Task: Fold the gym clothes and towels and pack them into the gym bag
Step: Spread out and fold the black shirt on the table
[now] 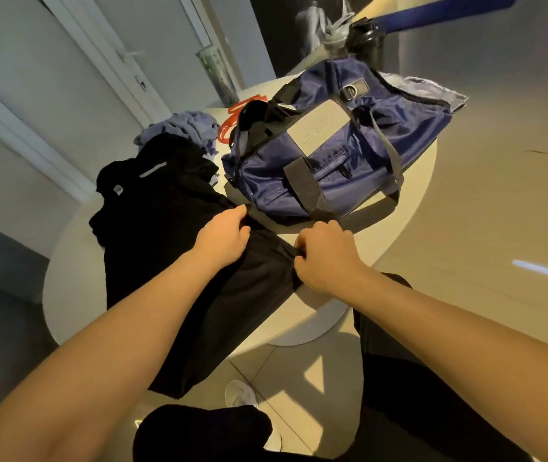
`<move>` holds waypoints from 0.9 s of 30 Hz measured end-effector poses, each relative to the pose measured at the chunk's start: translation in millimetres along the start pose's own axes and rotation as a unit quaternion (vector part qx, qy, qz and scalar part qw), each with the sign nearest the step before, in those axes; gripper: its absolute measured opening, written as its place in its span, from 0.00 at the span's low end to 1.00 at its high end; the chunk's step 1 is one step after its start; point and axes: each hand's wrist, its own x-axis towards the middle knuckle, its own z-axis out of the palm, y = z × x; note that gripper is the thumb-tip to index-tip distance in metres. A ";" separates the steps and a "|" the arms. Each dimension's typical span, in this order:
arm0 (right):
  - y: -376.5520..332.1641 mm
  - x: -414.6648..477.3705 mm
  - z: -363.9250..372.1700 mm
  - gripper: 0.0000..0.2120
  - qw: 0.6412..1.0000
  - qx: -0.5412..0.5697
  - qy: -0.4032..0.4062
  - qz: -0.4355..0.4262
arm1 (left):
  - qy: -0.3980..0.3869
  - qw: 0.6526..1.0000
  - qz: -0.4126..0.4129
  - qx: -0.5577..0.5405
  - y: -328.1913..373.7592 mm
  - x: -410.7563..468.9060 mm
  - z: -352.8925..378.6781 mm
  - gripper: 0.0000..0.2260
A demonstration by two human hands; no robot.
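A black garment [165, 228] lies spread over the near side of the round white table [409, 195], its lower part hanging off the edge. My left hand [224, 238] grips the garment's top edge close to the bag. My right hand [327, 258] pinches the same edge further right. The navy gym bag [332, 141] with black straps stands just behind both hands. A crumpled grey-blue cloth [182, 126] sits behind the black garment. Another grey-blue cloth [432, 88] lies behind the bag.
A black bottle [366, 38] stands behind the bag. A glass vase [219, 75] stands at the table's far left, with a red item [232, 118] next to the bag. Tiled floor and my dark-clothed legs lie below.
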 end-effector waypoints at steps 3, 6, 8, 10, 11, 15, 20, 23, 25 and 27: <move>-4.6 -2.2 -2.5 0.06 0.999 0.032 0.004 0.003 | -0.035 0.999 0.016 0.034 -1.2 3.7 -5.4 0.17; -8.3 -5.3 -4.4 0.07 0.990 0.142 -0.003 0.008 | -0.045 0.997 0.046 0.048 -1.8 3.3 -15.0 0.13; -13.0 -9.1 -9.2 0.09 0.972 0.234 -0.008 0.010 | -0.018 0.998 0.048 0.033 -4.6 3.6 -24.6 0.10; -21.3 -13.4 -17.1 0.09 0.961 0.275 0.023 -0.017 | 0.026 0.999 0.044 0.011 -9.3 1.3 -37.8 0.09; -26.9 -15.4 -21.9 0.09 0.958 0.283 0.040 -0.039 | 0.054 0.998 0.043 -0.001 -12.5 -1.4 -45.4 0.10; -52.0 -22.1 -35.8 0.14 0.946 0.284 0.030 -0.151 | 0.137 0.987 0.033 -0.073 -34.1 -29.0 -70.7 0.11; -81.5 -29.6 -27.1 0.14 0.934 0.174 -0.072 -0.304 | 0.132 0.972 -0.004 -0.196 -75.8 -87.8 -68.4 0.14; -91.0 -33.5 -4.6 0.13 0.915 0.089 -0.124 -0.374 | 0.121 0.954 -0.061 -0.266 -91.0 -116.5 -49.1 0.10; -94.3 -34.3 11.1 0.15 0.905 0.053 -0.160 -0.391 | 0.118 0.946 -0.085 -0.288 -95.2 -127.8 -32.2 0.06; -97.2 -34.5 20.3 0.18 0.898 0.028 -0.203 -0.389 | 0.116 0.952 -0.095 -0.266 -99.5 -133.1 -16.4 0.10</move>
